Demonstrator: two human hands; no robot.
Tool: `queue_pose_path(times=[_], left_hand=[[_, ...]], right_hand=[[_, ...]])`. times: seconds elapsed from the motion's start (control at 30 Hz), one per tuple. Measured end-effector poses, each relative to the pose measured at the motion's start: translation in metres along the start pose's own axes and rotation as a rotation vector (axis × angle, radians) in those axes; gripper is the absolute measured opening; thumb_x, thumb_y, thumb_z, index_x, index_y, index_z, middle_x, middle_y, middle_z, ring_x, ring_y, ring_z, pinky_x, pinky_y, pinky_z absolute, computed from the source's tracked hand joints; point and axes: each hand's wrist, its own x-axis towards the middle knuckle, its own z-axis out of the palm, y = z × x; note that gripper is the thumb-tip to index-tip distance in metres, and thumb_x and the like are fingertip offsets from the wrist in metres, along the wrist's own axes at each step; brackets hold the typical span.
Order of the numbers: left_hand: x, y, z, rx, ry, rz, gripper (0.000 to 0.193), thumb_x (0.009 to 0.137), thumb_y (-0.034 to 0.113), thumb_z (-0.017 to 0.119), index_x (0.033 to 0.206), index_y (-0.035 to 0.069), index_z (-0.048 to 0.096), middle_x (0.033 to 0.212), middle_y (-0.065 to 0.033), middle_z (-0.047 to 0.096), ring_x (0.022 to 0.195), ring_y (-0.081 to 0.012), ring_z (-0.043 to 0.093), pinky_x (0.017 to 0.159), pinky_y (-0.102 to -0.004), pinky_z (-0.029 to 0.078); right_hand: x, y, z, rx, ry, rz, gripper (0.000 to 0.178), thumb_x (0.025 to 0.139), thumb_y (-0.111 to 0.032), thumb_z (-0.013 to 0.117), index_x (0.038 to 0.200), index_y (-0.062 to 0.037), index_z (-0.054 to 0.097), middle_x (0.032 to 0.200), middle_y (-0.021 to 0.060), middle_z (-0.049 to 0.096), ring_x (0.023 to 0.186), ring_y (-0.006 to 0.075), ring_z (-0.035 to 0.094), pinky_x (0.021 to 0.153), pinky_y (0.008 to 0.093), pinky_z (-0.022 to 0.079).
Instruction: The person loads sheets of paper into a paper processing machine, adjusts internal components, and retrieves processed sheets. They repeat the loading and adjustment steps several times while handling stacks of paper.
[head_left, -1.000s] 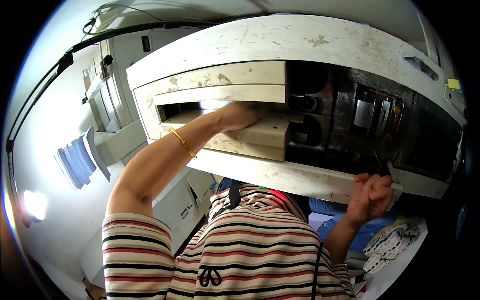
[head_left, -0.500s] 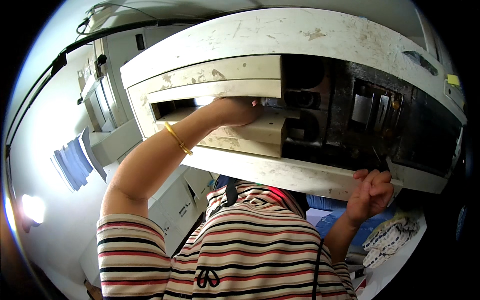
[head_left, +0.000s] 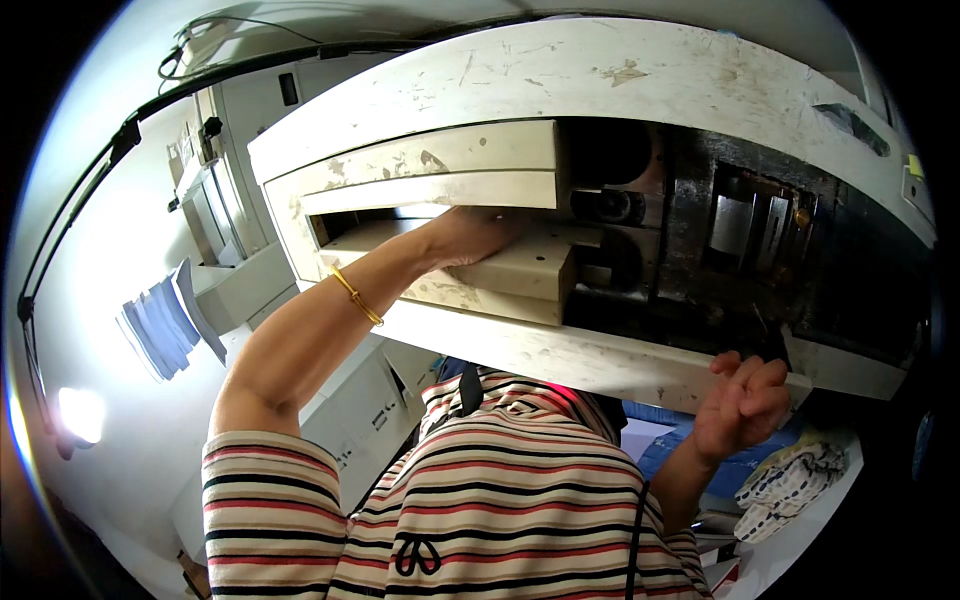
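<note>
Hand (head_left: 742,408) lower on machine (head_left: 560,75) edge.

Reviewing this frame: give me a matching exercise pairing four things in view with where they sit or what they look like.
Things:
1. left hand
2. right hand
3. gold bangle
4. striped shirt

Descriptions:
A. red, black and cream bands, at the bottom of the picture
B. reached into the slot of the cream machine
C. round the left forearm, below the wrist
D. fingers curled at the machine's lower front edge, to the right

Pairs: 1-B, 2-D, 3-C, 4-A
</note>
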Motion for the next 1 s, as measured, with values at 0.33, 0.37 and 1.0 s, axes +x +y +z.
queue_pose_path(times=[0.33, 0.37, 1.0], left_hand=[[-0.005, 0.007, 0.001, 0.069, 0.068, 0.042, 0.031, 0.091, 0.016, 0.049, 0.117, 0.001, 0.055, 0.112, -0.0215, 0.06, 0.106, -0.035, 0.055, 0.095, -0.0395, 0.042], [-0.003, 0.0, 0.004, 0.218, 0.083, 0.182, 0.029, 0.091, 0.015, 0.049, 0.115, 0.0, 0.057, 0.111, -0.0216, 0.06, 0.106, -0.036, 0.055, 0.095, -0.0402, 0.042], [-0.003, 0.018, -0.005, 0.237, 0.061, 0.238, 0.036, 0.096, 0.035, 0.045, 0.111, 0.007, 0.062, 0.105, -0.018, 0.063, 0.097, -0.034, 0.058, 0.087, -0.0393, 0.046]], right_hand=[[-0.001, 0.0, 0.001, -0.011, 0.01, -0.021, 0.019, 0.082, -0.009, 0.065, 0.08, -0.0115, 0.046, 0.079, 0.0012, 0.033, 0.063, 0.01, 0.035, 0.064, 0.0365, 0.049], [0.0, -0.001, 0.002, -0.03, 0.023, -0.013, 0.018, 0.082, -0.007, 0.064, 0.081, -0.0114, 0.046, 0.079, 0.0013, 0.033, 0.063, 0.01, 0.035, 0.064, 0.0364, 0.049], [0.003, -0.005, 0.001, 0.034, -0.065, 0.024, 0.02, 0.078, 0.007, 0.047, 0.081, -0.0121, 0.042, 0.079, 0.0025, 0.033, 0.064, 0.0101, 0.034, 0.071, 0.0359, 0.047]])
